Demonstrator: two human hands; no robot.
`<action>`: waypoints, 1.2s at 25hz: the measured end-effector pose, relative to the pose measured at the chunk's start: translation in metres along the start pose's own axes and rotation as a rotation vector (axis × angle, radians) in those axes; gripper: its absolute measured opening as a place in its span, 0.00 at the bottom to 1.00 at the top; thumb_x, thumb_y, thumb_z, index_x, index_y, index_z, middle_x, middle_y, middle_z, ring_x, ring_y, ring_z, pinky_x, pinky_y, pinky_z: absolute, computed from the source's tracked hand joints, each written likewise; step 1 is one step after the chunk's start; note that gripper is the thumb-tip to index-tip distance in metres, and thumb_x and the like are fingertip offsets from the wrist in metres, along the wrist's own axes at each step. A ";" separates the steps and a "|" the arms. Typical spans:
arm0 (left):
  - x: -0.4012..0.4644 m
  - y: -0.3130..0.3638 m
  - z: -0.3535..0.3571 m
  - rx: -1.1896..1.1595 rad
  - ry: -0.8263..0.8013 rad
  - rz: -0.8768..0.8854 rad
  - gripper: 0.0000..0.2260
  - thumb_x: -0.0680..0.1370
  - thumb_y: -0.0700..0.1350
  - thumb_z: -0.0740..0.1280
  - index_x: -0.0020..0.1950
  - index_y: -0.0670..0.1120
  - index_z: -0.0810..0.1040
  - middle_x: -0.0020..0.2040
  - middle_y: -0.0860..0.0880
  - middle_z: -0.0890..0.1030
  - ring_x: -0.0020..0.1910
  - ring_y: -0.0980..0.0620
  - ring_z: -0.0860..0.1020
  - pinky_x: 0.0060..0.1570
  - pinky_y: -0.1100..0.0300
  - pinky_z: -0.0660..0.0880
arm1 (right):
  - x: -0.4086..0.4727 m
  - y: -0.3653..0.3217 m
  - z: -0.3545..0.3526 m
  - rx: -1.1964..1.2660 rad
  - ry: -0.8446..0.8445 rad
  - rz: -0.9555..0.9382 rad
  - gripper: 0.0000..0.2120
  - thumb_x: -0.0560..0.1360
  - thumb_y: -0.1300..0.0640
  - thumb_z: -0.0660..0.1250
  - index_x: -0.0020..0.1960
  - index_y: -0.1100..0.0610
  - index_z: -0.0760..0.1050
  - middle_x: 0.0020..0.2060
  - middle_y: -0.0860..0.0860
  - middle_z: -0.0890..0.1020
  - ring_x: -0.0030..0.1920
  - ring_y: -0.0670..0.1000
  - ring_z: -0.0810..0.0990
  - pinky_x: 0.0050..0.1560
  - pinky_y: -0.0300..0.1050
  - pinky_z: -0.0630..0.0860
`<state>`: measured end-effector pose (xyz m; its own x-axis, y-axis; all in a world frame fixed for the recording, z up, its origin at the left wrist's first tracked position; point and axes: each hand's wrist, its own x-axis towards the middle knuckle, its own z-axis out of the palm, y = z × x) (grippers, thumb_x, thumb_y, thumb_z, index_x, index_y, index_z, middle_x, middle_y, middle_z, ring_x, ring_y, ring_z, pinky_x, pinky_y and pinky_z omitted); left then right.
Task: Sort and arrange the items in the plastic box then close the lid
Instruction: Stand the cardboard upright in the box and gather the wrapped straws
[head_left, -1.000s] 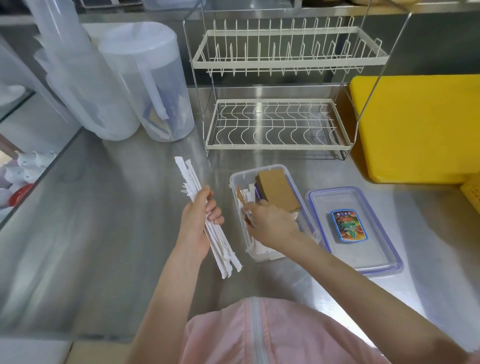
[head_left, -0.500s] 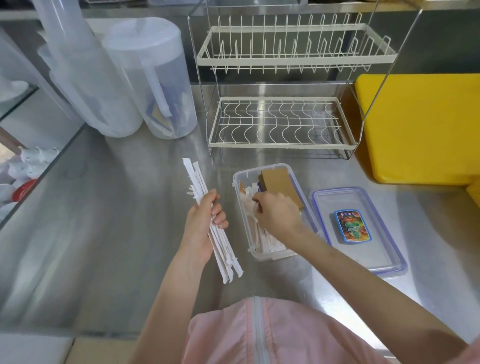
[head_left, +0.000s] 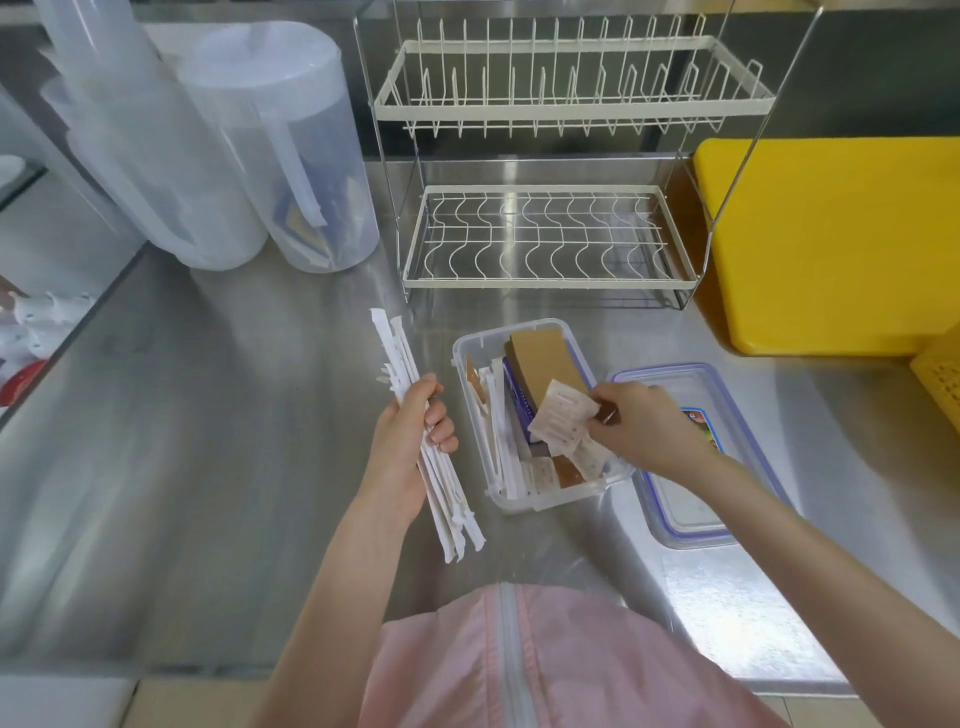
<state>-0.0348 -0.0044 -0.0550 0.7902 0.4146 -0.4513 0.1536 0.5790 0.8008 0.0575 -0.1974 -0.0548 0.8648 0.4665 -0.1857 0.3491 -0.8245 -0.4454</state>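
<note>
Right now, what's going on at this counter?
A person is sorting the contents of a clear plastic box on a steel counter. The left hand grips a bundle of paper-wrapped straws beside the box. The right hand pinches small white packets over the box, which holds more straws, packets and a brown card sleeve. The lid lies off, right of the box.
</note>
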 end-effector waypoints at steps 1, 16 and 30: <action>0.000 0.000 0.000 -0.002 -0.001 0.001 0.10 0.77 0.44 0.61 0.35 0.46 0.69 0.20 0.55 0.63 0.18 0.59 0.61 0.18 0.68 0.61 | -0.001 0.001 0.004 -0.029 -0.022 0.012 0.10 0.73 0.57 0.61 0.51 0.57 0.77 0.46 0.55 0.83 0.40 0.54 0.78 0.39 0.47 0.77; 0.000 0.002 -0.003 0.021 0.006 -0.012 0.11 0.77 0.44 0.61 0.35 0.46 0.69 0.20 0.55 0.63 0.18 0.59 0.61 0.18 0.68 0.61 | 0.002 -0.022 -0.006 -0.043 0.117 -0.082 0.10 0.76 0.55 0.60 0.53 0.57 0.76 0.49 0.56 0.79 0.44 0.58 0.79 0.45 0.51 0.78; 0.001 0.005 -0.010 0.028 0.061 0.016 0.10 0.76 0.43 0.62 0.34 0.46 0.69 0.20 0.54 0.63 0.18 0.58 0.60 0.18 0.67 0.60 | 0.072 -0.084 0.046 0.169 -0.082 -0.082 0.15 0.73 0.61 0.60 0.29 0.57 0.62 0.27 0.53 0.69 0.35 0.55 0.70 0.34 0.43 0.64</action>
<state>-0.0393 0.0061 -0.0557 0.7550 0.4666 -0.4607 0.1584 0.5520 0.8187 0.0738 -0.0801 -0.0716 0.8014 0.5599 -0.2105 0.3457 -0.7207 -0.6009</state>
